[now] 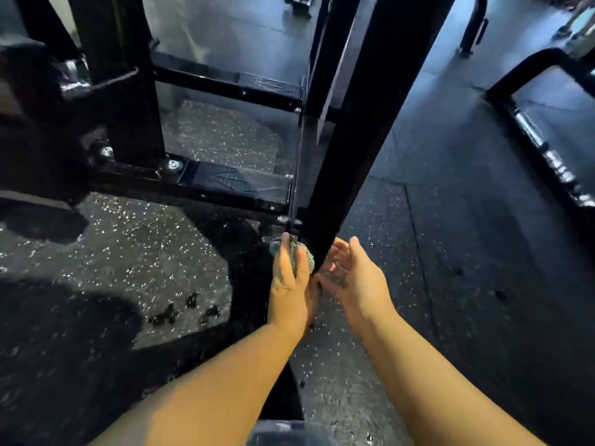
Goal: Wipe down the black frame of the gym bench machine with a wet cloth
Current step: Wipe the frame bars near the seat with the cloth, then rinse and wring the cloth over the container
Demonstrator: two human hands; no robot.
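Frame: one black glossy square post (347,149)
Cloth: one, bunched, greenish (304,257)
Left hand (289,284): grips the cloth against the post
Right hand (351,278): fingers relaxed, holding nothing

Dim, hard shadows, blurred edges.

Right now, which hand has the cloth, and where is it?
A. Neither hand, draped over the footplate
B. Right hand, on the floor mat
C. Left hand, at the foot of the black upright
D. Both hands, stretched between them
C: the left hand grips the bunched cloth against the base of the black upright, while the right hand is open and empty beside it.
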